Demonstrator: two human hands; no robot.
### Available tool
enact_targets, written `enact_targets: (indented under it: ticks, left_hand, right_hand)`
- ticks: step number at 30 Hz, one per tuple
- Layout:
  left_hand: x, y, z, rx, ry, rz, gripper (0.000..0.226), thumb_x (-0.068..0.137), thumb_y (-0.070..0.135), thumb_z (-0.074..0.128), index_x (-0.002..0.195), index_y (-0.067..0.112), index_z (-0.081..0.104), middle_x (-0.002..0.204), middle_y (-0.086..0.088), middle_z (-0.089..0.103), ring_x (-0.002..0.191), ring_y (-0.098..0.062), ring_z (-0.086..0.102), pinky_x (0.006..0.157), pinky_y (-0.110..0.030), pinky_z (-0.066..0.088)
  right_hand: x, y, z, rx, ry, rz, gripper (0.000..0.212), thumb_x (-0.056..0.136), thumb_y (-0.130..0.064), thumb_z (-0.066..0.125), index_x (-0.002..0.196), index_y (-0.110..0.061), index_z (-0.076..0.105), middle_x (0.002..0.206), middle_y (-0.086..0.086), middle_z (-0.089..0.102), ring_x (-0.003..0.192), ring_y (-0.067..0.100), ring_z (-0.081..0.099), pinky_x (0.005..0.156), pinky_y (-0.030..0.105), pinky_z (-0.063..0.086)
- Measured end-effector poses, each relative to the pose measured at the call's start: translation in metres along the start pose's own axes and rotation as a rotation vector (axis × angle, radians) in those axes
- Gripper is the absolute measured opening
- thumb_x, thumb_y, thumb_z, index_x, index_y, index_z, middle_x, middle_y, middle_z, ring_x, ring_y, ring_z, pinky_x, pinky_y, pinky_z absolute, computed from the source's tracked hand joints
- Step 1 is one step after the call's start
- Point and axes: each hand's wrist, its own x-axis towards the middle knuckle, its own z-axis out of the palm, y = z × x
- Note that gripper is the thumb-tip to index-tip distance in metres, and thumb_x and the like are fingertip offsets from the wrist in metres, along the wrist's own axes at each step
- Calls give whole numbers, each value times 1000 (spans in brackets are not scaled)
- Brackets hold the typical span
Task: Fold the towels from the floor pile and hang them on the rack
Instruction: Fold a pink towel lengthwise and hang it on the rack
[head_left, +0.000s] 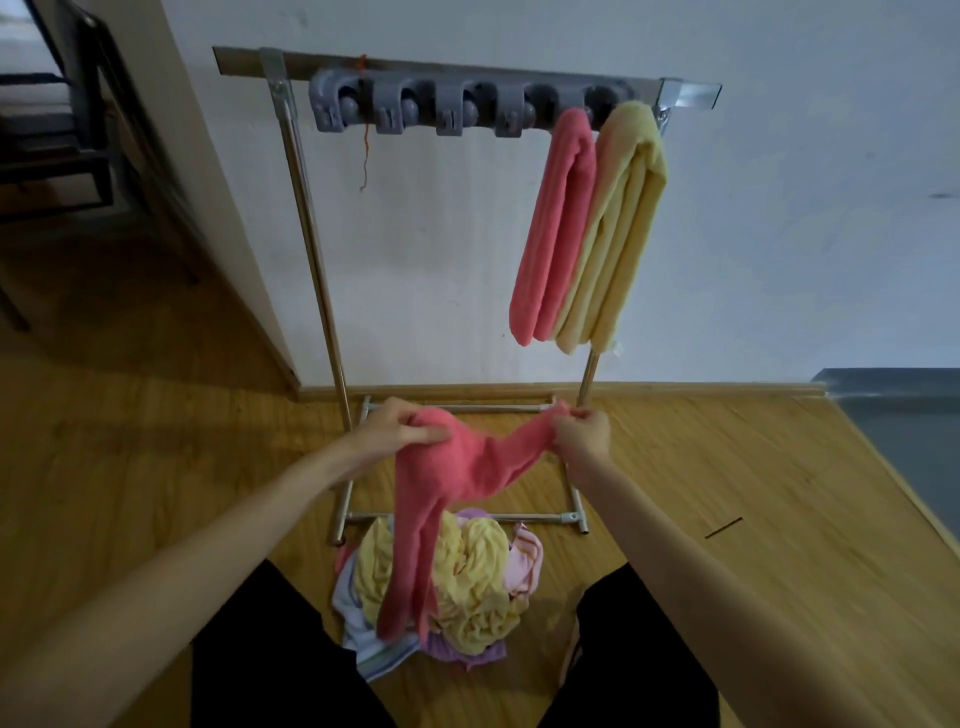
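Above the floor pile (457, 592) | left hand (400, 431), right hand (582, 434) grip pink towel (457, 467) (hanging limp)

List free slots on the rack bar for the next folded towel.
Free: the stretch of grey plastic hook strip from the left steel upright to the hanging pink terry towel. Crowded: the right end, where it touches the folded yellow towel. Both hands' grip is on another pink towel.
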Motion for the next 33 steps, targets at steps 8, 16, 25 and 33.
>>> enact_targets:
  ticks: [8, 16, 25, 33]
  left_hand:
    - [-6, 90, -22, 328, -412, 120, 31, 83, 15, 70, 56, 27, 64, 59, 12, 58, 59, -2, 58, 54, -16, 43]
    - [-1, 100, -23, 450, -548, 96, 15, 84, 18, 70, 71, 24, 70, 71, 8, 65, 70, -9, 64, 60, -17, 48]
    - [2, 90, -24, 417, -498, 47, 17, 81, 22, 72, 75, 7, 69, 72, -2, 64, 68, -15, 61, 57, -19, 46]
    - [9, 70, -31, 292, -469, -16, 21, 76, 26, 75, 57, 22, 67, 58, 7, 59, 54, -7, 55, 51, -14, 40]
  right_hand:
    - [-13, 11, 1, -1238, -689, -351, 59, 87, -7, 61, 141, -6, 36, 137, 11, 47, 122, 25, 49, 98, 33, 45]
    - [-28, -39, 8, -293, -1100, -414, 50, 71, 19, 56, 114, -6, 60, 114, 8, 65, 107, 12, 60, 97, 36, 47]
    - [-29, -54, -8, -382, -1277, -350, 29, 88, -16, 63, 104, 9, 58, 104, 22, 64, 97, 29, 64, 87, 39, 54]
    - [0, -54, -46, -152, -1175, -158, 13, 73, -16, 62, 85, -10, 65, 87, 4, 62, 82, 20, 59, 76, 31, 49]
